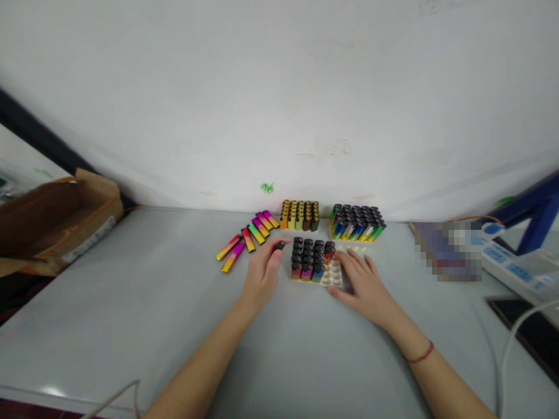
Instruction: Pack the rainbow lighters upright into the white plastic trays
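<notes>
In my left hand [263, 269] is a lighter [280, 245], pinched between thumb and fingers; only its black top shows. Just right of it stands a white tray [334, 278], partly filled with upright black-topped lighters [307, 259]. Bare sockets show along the tray's right side. My right hand [360, 282] has its fingers spread and rests against the tray's right end, holding nothing. Beyond my left hand, several loose lighters [257, 231] in pink, yellow, red and green lie on the table.
Against the wall stand a block of yellow-topped lighters [299, 215] and a tray of black-topped lighters [357, 223]. An open cardboard box [87, 221] is at the left. On the right are a white plastic case [515, 267], a dark flat device [530, 331] and a white cable [509, 355].
</notes>
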### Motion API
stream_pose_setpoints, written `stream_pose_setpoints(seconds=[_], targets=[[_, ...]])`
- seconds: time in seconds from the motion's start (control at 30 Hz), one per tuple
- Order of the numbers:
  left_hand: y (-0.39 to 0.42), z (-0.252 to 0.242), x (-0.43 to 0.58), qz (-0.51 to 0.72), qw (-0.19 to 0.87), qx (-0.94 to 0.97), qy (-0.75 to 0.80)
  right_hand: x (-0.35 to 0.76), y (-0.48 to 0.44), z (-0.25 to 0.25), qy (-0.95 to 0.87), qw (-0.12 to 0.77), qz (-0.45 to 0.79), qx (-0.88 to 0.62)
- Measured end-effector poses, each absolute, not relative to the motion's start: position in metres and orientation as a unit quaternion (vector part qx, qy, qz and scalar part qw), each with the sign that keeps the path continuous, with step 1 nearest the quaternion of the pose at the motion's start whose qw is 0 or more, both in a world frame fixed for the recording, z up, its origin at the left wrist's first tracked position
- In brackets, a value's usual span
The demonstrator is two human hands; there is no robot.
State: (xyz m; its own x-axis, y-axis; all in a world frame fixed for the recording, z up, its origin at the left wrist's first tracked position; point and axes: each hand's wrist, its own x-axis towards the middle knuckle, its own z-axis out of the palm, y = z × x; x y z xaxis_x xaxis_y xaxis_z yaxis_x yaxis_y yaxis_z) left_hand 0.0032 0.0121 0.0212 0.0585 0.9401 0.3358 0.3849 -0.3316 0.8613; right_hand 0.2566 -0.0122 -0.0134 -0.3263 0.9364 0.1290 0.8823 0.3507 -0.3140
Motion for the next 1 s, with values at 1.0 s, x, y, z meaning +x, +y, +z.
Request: stream_pose_setpoints(seconds=[1.0], targets=[[0.010, 0.025, 0.020, 0.545, 0.401, 0.508, 0.533, 0.257, -0.012, -0.013, -0.808, 0.141, 0.099, -0.563]])
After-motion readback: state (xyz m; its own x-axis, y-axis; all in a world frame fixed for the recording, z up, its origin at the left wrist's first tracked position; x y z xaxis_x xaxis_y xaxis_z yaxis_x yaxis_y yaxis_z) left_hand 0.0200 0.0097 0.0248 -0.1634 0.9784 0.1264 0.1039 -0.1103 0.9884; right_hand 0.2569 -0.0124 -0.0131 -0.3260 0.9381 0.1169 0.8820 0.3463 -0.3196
